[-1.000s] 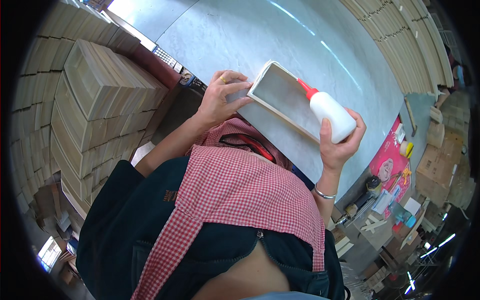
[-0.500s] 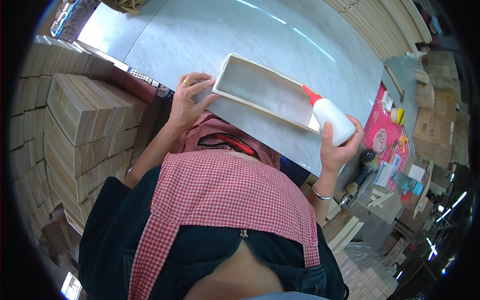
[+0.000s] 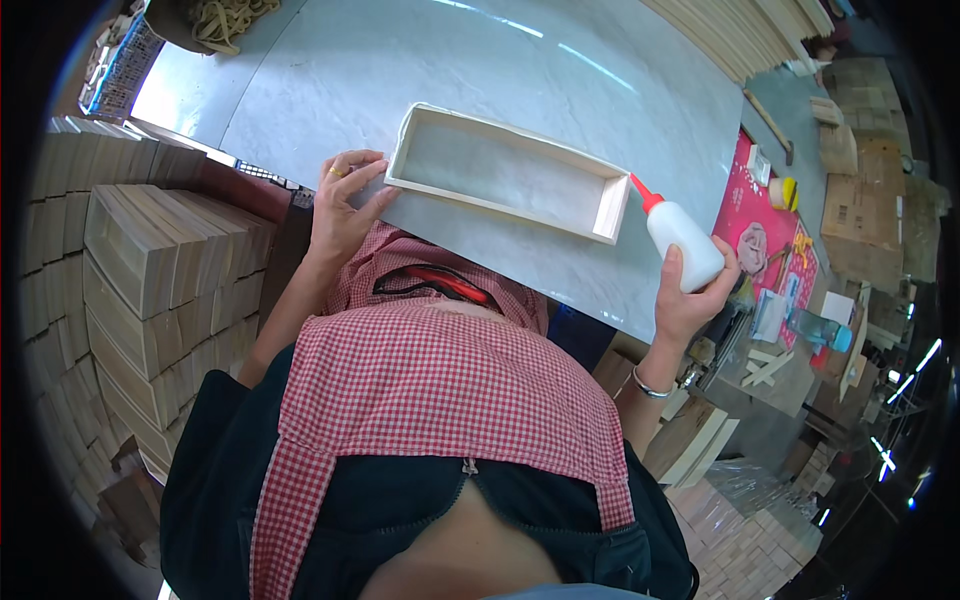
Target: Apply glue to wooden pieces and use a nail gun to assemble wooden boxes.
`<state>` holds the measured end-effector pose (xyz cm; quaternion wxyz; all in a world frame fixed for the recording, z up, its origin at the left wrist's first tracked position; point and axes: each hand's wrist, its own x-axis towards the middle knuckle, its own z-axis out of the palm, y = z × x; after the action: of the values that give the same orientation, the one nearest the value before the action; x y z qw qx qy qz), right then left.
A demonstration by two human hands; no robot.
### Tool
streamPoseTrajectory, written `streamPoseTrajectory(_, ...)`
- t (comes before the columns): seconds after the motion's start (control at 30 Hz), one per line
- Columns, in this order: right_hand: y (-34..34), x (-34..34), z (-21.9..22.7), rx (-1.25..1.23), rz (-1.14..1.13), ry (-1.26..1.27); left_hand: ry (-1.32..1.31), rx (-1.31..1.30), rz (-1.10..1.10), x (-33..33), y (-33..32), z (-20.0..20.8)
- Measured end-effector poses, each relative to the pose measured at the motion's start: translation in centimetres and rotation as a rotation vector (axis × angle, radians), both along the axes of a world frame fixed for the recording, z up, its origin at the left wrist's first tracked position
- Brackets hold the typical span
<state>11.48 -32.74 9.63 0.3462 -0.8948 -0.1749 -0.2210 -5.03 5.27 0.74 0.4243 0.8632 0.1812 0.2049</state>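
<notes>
A shallow rectangular frame of pale wood point(image 3: 500, 210) lies on the grey marbled tabletop in front of me, the tabletop showing through its middle. At its left end, my left hand point(image 3: 345, 200) grips the near corner between thumb and fingers; a ring is on one finger. My right hand point(image 3: 697, 290) is wrapped round a white squeeze bottle point(image 3: 685, 243) with a red pointed nozzle point(image 3: 645, 190). The bottle tilts up and left, its tip at the far right corner of the frame. Whether the tip touches the wood, I cannot tell.
Stacks of wooden frames point(image 3: 135, 240) rise left of the table. Long pale strips point(image 3: 745, 35) lie along the far right. A basket point(image 3: 125, 65) stands far left. On the right are a red sheet point(image 3: 740, 200), yellow tape point(image 3: 783, 193) and a clear bottle point(image 3: 820, 328).
My right hand has carried the squeeze bottle rightward relative to the frame, its nozzle going from above the frame's right part to its far right corner. My left hand keeps hold of the left end.
</notes>
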Motion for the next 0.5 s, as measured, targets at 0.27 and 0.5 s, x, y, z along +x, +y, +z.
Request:
streamPoseTrajectory(0.27, -1.0, -2.2, 0.7, 0.03, -0.003, 0.071, 0.004, 0.017, -0.001, 0.0, 0.0, -0.5)
streamPoseTrajectory(0.5, -2.0, -5.9, 1.8, 0.042, -0.011, 0.155, -0.005, 0.024, 0.005, 0.3, 0.3, -0.6)
